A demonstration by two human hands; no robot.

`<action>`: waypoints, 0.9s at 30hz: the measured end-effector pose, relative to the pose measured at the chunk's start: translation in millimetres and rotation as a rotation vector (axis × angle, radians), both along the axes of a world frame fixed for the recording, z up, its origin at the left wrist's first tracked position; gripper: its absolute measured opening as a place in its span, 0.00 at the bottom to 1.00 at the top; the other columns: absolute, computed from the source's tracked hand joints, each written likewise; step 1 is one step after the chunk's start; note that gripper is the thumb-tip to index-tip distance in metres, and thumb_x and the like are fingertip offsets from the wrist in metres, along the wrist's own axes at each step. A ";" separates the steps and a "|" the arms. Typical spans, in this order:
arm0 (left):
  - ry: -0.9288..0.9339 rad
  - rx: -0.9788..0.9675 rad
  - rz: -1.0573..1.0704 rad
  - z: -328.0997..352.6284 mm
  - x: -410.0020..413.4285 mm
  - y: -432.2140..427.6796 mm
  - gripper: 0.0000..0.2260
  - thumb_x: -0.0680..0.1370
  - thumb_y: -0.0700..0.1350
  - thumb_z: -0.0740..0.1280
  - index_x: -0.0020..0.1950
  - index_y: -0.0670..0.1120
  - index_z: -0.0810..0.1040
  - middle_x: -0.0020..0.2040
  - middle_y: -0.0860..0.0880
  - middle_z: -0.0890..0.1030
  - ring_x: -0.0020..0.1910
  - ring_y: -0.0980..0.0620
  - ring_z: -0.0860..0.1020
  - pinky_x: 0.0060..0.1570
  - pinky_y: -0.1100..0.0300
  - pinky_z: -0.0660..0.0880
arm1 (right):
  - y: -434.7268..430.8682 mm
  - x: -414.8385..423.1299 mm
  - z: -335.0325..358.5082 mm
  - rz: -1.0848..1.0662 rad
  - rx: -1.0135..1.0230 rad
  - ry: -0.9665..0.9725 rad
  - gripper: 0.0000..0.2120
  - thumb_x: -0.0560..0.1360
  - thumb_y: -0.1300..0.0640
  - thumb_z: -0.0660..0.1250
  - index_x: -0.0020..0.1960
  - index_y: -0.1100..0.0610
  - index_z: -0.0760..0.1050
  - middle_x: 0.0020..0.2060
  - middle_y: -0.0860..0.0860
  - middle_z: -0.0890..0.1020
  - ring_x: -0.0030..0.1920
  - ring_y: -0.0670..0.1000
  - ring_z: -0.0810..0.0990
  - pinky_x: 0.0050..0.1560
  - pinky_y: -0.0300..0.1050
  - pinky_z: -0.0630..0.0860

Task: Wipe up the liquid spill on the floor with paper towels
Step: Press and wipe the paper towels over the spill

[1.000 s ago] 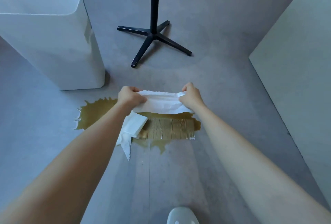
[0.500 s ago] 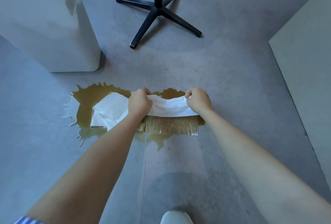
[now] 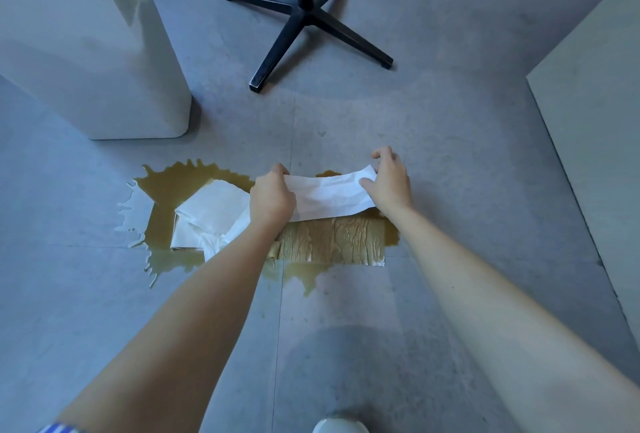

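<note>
Grey tiled floor (image 3: 450,155), indoor. White bin (image 3: 86,51) upper left. Below it, the brown spill (image 3: 169,186) runs from left of centre to centre frame, with pale splash marks at its left edge. A folded white towel stack (image 3: 207,214) lies on the spill's left part, mostly dry on top.

The left hand (image 3: 272,197) is curled round the left end of a fresh paper towel (image 3: 329,200) stretched across centre frame, at the spill's far edge. Just below it a soaked towel (image 3: 332,242) lies flat on the floor, brown through. Black stand base (image 3: 304,16) top centre. The right hand (image 3: 391,183) pinches the sheet's right end, thumb on top, fingers loosely arched over the corner. Pale panel (image 3: 595,120) at right, shoe toe (image 3: 339,427) at the bottom edge.

Progress looks early to middle. One sheet is saturated and a second is being laid. Open liquid still shows at the left, the far edge and the lower drips. No wiping or pickup has been done yet.

Versus half a second ago, the right fingers have loosened from a tight fist. The sheet is spread wider and sits lower. The folded stack is unchanged.
</note>
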State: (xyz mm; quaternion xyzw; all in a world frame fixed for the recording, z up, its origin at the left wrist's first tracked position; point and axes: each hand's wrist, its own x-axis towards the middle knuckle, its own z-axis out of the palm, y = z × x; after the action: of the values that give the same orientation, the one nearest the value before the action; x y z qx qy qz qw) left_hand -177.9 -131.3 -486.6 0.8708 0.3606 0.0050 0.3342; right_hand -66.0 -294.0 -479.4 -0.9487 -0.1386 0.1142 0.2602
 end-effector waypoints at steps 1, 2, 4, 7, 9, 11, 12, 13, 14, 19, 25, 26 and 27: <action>0.004 -0.004 -0.002 -0.6 0.9 -0.3 0.14 0.72 0.32 0.59 0.55 0.42 0.74 0.49 0.41 0.78 0.46 0.40 0.76 0.41 0.53 0.74 | 0.3 -0.7 0.5 0.006 -0.021 -0.026 0.19 0.74 0.61 0.67 0.63 0.58 0.66 0.61 0.55 0.71 0.53 0.56 0.75 0.47 0.45 0.70; 0.010 -0.006 -0.002 -1.4 1.6 -0.5 0.14 0.72 0.32 0.59 0.55 0.42 0.73 0.49 0.41 0.78 0.46 0.41 0.76 0.41 0.53 0.74 | 0.8 -2.4 0.4 0.021 -0.062 -0.064 0.20 0.75 0.59 0.67 0.64 0.58 0.65 0.61 0.55 0.70 0.55 0.57 0.75 0.48 0.46 0.70; 0.017 -0.003 0.005 -4.1 2.2 0.1 0.15 0.73 0.32 0.60 0.58 0.42 0.72 0.50 0.41 0.78 0.44 0.43 0.74 0.40 0.54 0.73 | 1.2 -8.3 -2.1 0.078 -0.157 -0.149 0.20 0.75 0.59 0.65 0.65 0.58 0.66 0.61 0.56 0.70 0.59 0.57 0.72 0.52 0.49 0.71; 0.010 -0.008 0.032 -6.7 1.6 2.2 0.18 0.74 0.33 0.61 0.64 0.42 0.69 0.52 0.41 0.77 0.43 0.45 0.71 0.39 0.55 0.69 | 2.0 -21.6 -8.5 0.186 -0.248 -0.224 0.19 0.74 0.60 0.63 0.64 0.58 0.67 0.60 0.56 0.70 0.60 0.57 0.69 0.55 0.48 0.68; -0.012 -0.011 0.053 -6.7 -0.3 3.6 0.19 0.75 0.33 0.62 0.66 0.42 0.68 0.52 0.41 0.77 0.44 0.46 0.71 0.40 0.56 0.67 | 2.0 -29.9 -13.1 0.223 -0.293 -0.245 0.19 0.72 0.61 0.62 0.63 0.57 0.68 0.58 0.55 0.70 0.59 0.57 0.69 0.54 0.47 0.67; -0.058 0.002 0.043 -6.3 -3.1 4.7 0.20 0.75 0.34 0.63 0.66 0.42 0.67 0.55 0.41 0.77 0.48 0.44 0.73 0.43 0.57 0.66 | 1.3 -35.9 -16.9 0.237 -0.321 -0.238 0.19 0.72 0.61 0.61 0.63 0.57 0.68 0.58 0.55 0.70 0.59 0.57 0.68 0.54 0.48 0.66; -0.084 0.024 0.023 -6.9 -5.0 5.7 0.19 0.75 0.35 0.64 0.66 0.42 0.68 0.57 0.41 0.76 0.51 0.43 0.75 0.44 0.57 0.66 | 0.9 -38.0 -18.1 0.246 -0.336 -0.232 0.19 0.73 0.60 0.61 0.63 0.57 0.68 0.59 0.55 0.70 0.59 0.57 0.68 0.54 0.48 0.66; -0.106 0.056 -0.004 -8.0 -6.9 6.9 0.18 0.75 0.36 0.65 0.65 0.41 0.69 0.58 0.42 0.76 0.53 0.43 0.75 0.44 0.58 0.67 | 0.2 -39.5 -19.2 0.262 -0.354 -0.227 0.19 0.73 0.59 0.60 0.64 0.57 0.68 0.60 0.55 0.70 0.60 0.57 0.67 0.54 0.48 0.66; -0.119 0.096 -0.037 -9.3 -9.1 8.2 0.18 0.75 0.37 0.66 0.64 0.41 0.70 0.59 0.42 0.76 0.54 0.43 0.75 0.44 0.57 0.68 | -0.5 -40.8 -19.6 0.285 -0.373 -0.224 0.19 0.74 0.58 0.60 0.65 0.56 0.68 0.62 0.54 0.69 0.61 0.57 0.67 0.55 0.48 0.65; -0.074 0.312 -0.185 -9.2 -24.1 17.2 0.16 0.74 0.42 0.66 0.61 0.43 0.73 0.60 0.44 0.74 0.59 0.43 0.70 0.53 0.53 0.67 | 3.1 -49.8 -16.9 0.422 -0.420 -0.225 0.21 0.76 0.53 0.58 0.69 0.54 0.66 0.71 0.50 0.64 0.69 0.55 0.62 0.61 0.51 0.62; 0.069 0.380 -0.174 -8.7 -64.5 27.1 0.27 0.69 0.60 0.69 0.62 0.47 0.70 0.60 0.48 0.70 0.61 0.46 0.68 0.59 0.51 0.62 | 20.2 -61.3 -13.6 0.465 -0.461 -0.181 0.24 0.76 0.51 0.60 0.71 0.53 0.64 0.70 0.53 0.63 0.70 0.56 0.60 0.63 0.53 0.62; 0.101 0.381 -0.167 -9.3 -72.1 29.1 0.29 0.68 0.61 0.69 0.63 0.47 0.69 0.60 0.48 0.70 0.61 0.46 0.67 0.59 0.51 0.62 | 23.6 -63.0 -13.1 0.466 -0.470 -0.175 0.24 0.76 0.50 0.60 0.71 0.53 0.64 0.70 0.54 0.64 0.69 0.57 0.61 0.63 0.53 0.62; 0.128 0.379 -0.164 -9.6 -78.7 31.1 0.31 0.67 0.62 0.70 0.65 0.48 0.68 0.61 0.48 0.69 0.62 0.46 0.67 0.60 0.50 0.62 | 26.4 -64.2 -12.4 0.465 -0.476 -0.165 0.24 0.76 0.50 0.60 0.71 0.53 0.64 0.69 0.54 0.64 0.68 0.58 0.61 0.64 0.54 0.63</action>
State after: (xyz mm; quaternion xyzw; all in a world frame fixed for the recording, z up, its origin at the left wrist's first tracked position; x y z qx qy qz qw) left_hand -256.5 -100.2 -496.2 0.9430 0.3016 -0.0100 0.1401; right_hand -130.1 -267.6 -491.8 -0.9319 -0.3412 0.1225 -0.0135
